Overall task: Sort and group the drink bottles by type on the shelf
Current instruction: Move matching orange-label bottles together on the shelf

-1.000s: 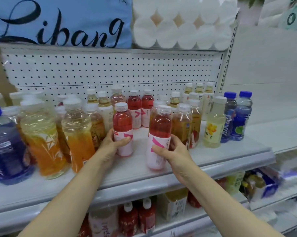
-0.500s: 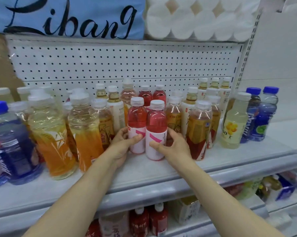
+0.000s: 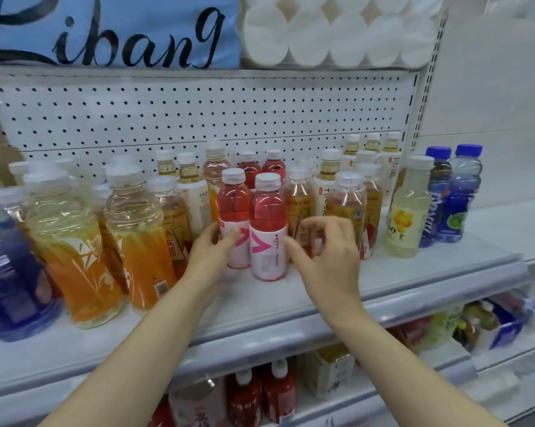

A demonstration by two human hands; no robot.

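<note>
Two red drink bottles with pink-and-white labels stand side by side on the white shelf (image 3: 290, 306). My left hand (image 3: 212, 252) grips the left red bottle (image 3: 233, 204) at its label. The right red bottle (image 3: 267, 229) stands free. Just right of it my right hand (image 3: 324, 251) hovers with its fingers spread, touching nothing. Two more red bottles (image 3: 261, 167) stand behind them at the pegboard. Amber tea bottles (image 3: 347, 204) stand right of the hands, big orange-labelled bottles (image 3: 136, 238) to the left.
A pale yellow bottle (image 3: 409, 211) and two blue-capped bottles (image 3: 458, 198) stand at the shelf's right end. A large blue bottle (image 3: 10, 272) is at the far left. A lower shelf holds more red bottles (image 3: 260, 392). Toilet rolls (image 3: 337, 29) sit overhead.
Both hands pushed the two red bottles back and together. My right hand has let go of the right bottle and drawn away to the right, fingers apart.
</note>
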